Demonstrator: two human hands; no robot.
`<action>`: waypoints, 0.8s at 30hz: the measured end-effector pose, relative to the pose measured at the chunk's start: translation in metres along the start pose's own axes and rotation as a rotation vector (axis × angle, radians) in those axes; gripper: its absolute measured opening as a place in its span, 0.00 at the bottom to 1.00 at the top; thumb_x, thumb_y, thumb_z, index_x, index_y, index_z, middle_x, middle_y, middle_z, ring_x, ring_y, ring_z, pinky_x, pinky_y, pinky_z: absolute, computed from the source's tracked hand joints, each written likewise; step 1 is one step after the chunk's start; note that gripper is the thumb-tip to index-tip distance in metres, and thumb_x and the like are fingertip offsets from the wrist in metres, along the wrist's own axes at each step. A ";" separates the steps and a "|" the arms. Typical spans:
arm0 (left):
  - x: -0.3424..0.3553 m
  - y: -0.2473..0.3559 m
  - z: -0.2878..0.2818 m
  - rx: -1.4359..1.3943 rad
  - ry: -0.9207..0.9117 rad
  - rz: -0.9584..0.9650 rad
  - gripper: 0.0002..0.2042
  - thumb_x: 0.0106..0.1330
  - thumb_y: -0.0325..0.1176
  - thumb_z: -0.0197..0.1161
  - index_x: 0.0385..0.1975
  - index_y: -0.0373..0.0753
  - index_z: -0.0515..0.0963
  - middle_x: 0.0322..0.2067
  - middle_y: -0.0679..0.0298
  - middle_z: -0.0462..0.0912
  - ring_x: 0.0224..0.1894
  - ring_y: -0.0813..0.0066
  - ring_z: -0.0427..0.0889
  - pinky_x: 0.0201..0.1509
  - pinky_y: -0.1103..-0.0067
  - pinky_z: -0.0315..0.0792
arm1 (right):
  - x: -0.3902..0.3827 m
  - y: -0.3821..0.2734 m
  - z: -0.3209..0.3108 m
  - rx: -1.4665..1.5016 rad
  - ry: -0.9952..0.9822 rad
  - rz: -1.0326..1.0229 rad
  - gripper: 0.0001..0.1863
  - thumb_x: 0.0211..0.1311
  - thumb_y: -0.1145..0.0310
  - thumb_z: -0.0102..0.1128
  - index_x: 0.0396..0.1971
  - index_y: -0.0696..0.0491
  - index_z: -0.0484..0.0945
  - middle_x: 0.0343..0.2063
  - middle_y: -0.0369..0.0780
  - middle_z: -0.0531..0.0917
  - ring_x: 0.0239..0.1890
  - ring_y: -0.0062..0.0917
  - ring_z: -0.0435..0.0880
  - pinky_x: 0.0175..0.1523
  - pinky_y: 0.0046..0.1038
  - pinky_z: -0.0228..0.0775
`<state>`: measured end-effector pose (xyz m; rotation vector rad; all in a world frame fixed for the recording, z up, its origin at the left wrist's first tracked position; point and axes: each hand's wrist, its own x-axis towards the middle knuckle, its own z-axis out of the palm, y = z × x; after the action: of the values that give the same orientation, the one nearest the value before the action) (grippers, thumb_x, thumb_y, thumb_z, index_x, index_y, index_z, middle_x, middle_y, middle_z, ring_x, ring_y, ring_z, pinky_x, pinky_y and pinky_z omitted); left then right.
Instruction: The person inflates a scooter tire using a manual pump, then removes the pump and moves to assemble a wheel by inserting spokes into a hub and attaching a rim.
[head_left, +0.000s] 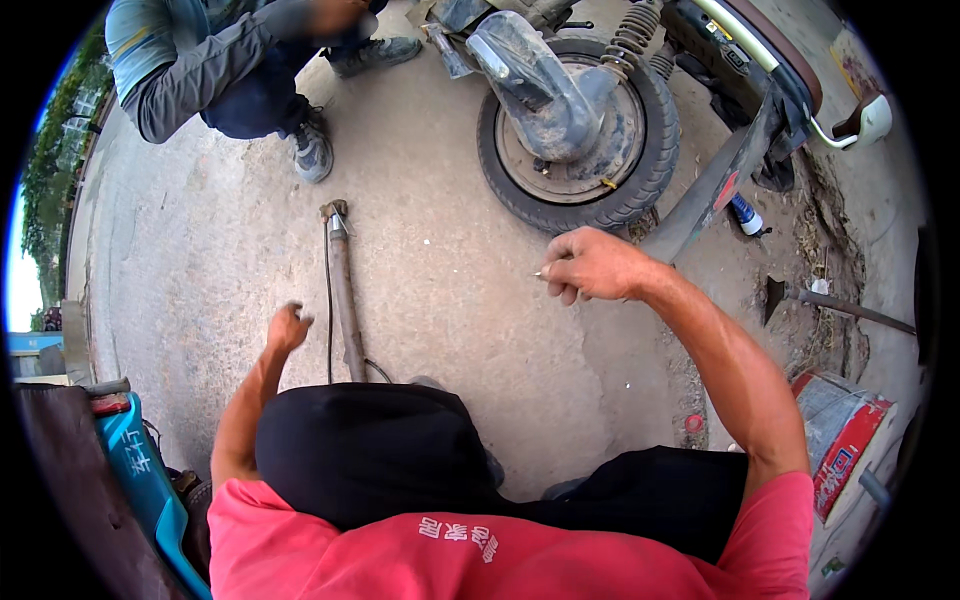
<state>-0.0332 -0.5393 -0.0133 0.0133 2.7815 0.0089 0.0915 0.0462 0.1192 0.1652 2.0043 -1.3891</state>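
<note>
My right hand (592,266) is raised in front of the scooter's rear wheel (510,185), its thumb and fingers pinched on a small pale metal piece (540,274) too small to name. My left hand (290,326) hangs in the air over the ground on the left, fingers loosely curled and apart, with nothing seen in it. Between my hands, nearer the left one, a long worn floor pump (345,290) lies on the concrete (450,310), a black hose alongside it. A dusty drive housing (530,90) covers the wheel's middle.
Another person (190,85) crouches at the upper left. A blue-and-white tube (747,216) lies right of the wheel. A long-handled metal tool (840,305) and a red-and-grey bucket (835,440) are at the right. A teal vehicle (135,470) stands at the lower left.
</note>
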 end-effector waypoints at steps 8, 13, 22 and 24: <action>-0.076 0.009 0.083 -0.250 -0.013 -0.030 0.18 0.56 0.33 0.68 0.46 0.34 0.81 0.44 0.45 0.79 0.48 0.48 0.81 0.54 0.65 0.75 | 0.012 -0.019 0.022 0.157 -0.151 0.038 0.17 0.68 0.62 0.55 0.44 0.61 0.80 0.34 0.40 0.85 0.33 0.21 0.83 0.36 0.24 0.74; -0.078 0.015 0.084 -0.352 0.107 -0.060 0.12 0.53 0.28 0.65 0.38 0.33 0.78 0.36 0.49 0.81 0.41 0.51 0.81 0.47 0.65 0.74 | 0.021 -0.018 0.027 0.417 -0.231 -0.062 0.17 0.65 0.58 0.60 0.41 0.59 0.78 0.32 0.39 0.83 0.31 0.21 0.82 0.34 0.23 0.72; -0.081 0.012 0.074 -0.199 0.196 -0.135 0.12 0.52 0.28 0.64 0.37 0.32 0.78 0.32 0.49 0.82 0.40 0.53 0.82 0.46 0.66 0.75 | 0.015 -0.020 0.039 0.619 -0.179 -0.084 0.23 0.59 0.50 0.67 0.32 0.58 0.73 0.22 0.33 0.72 0.24 0.17 0.73 0.26 0.21 0.61; -0.075 -0.035 0.073 -0.316 0.339 -0.105 0.10 0.54 0.26 0.62 0.36 0.32 0.78 0.29 0.52 0.82 0.32 0.57 0.83 0.38 0.68 0.77 | 0.016 -0.019 0.044 0.624 -0.177 -0.100 0.24 0.58 0.50 0.67 0.33 0.58 0.73 0.20 0.32 0.70 0.23 0.17 0.70 0.25 0.21 0.58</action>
<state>0.0629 -0.5745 -0.0555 -0.2351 3.0785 0.4632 0.0906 -0.0044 0.1160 0.2097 1.4012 -1.9837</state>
